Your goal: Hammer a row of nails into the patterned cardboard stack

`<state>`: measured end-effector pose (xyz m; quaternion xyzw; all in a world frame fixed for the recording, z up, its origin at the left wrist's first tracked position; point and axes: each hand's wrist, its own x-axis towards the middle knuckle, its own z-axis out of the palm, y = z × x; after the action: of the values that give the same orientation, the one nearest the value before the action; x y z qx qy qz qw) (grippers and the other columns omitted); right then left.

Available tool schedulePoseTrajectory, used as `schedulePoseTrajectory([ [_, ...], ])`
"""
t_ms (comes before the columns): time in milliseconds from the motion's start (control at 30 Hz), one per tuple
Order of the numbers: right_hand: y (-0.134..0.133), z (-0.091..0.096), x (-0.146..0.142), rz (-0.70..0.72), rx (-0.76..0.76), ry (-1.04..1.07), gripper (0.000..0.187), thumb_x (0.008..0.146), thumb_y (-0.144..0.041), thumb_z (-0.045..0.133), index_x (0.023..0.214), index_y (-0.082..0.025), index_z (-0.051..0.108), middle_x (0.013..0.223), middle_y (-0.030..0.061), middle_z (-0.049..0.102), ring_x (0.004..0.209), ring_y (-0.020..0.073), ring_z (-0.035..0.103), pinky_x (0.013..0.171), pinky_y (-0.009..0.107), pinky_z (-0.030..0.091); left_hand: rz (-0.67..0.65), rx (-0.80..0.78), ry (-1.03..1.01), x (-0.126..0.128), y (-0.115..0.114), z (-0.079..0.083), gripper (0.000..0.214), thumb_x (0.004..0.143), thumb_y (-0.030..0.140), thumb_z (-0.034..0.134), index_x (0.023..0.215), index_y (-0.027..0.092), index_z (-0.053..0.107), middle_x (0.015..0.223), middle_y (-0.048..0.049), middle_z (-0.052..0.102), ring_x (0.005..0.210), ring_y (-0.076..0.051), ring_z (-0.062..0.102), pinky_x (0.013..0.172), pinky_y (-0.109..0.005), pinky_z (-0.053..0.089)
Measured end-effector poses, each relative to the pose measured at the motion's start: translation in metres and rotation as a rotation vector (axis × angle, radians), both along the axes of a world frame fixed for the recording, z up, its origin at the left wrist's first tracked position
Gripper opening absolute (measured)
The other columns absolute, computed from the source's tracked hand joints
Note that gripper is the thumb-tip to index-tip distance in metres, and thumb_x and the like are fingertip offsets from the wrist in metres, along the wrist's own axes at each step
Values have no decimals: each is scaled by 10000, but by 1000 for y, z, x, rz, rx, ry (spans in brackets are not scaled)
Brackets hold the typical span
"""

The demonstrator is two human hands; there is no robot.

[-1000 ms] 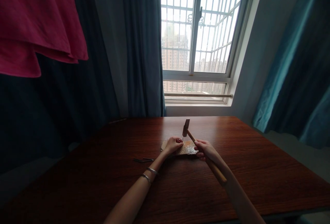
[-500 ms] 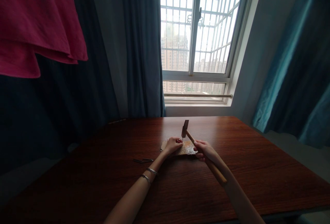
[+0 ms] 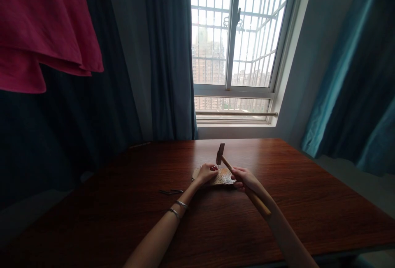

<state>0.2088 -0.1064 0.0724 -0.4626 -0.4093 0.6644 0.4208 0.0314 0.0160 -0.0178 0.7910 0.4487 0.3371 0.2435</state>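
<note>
My right hand [image 3: 246, 180] is wrapped round the wooden handle of a hammer [image 3: 258, 203], whose dark metal head is raised up and to the left. Under that head stands a thin upright nail [image 3: 218, 168], pinched at its lower part by the fingers of my left hand [image 3: 206, 174]. The hammer head looks to be touching or just above the nail's top; I cannot tell which. Beneath both hands lies a flat, light-coloured board [image 3: 222, 176] covered with small dark dots or holes, its right part shiny and partly behind my right fingers.
Thin dark metal pieces [image 3: 171, 192] lie on the brown wooden table [image 3: 148, 227], left of my left wrist. Beyond the table's back edge are a barred window [image 3: 228, 54] and blue curtains [image 3: 171, 62]. A pink cloth [image 3: 49, 25] hangs at the upper left.
</note>
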Motion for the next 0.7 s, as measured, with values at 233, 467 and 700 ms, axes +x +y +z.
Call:
schedulePoseTrajectory([
  [233, -3, 1, 0, 12, 22, -6, 270, 711, -370, 584, 882, -209, 450, 612, -67, 460, 312, 11, 330, 303, 150, 187, 2, -6, -14, 1, 2, -2, 252, 692, 350, 566, 801, 162, 694, 755, -35, 678, 692, -149, 579, 633, -219, 393],
  [467, -5, 2, -1, 8, 33, -30, 281, 713, -371, 579, 899, -200, 458, 607, -65, 448, 315, 11, 344, 293, 144, 200, -70, -21, -66, 0, 8, -8, 278, 689, 375, 567, 796, 152, 694, 759, -29, 683, 713, -150, 595, 636, -211, 403],
  [700, -9, 10, -3, -31, 84, -40, 294, 747, -355, 540, 991, -203, 480, 627, -61, 448, 318, 14, 350, 282, 145, 222, -52, -49, -64, -2, 10, -9, 309, 667, 386, 572, 807, 144, 703, 770, -32, 686, 730, -165, 591, 654, -224, 409],
])
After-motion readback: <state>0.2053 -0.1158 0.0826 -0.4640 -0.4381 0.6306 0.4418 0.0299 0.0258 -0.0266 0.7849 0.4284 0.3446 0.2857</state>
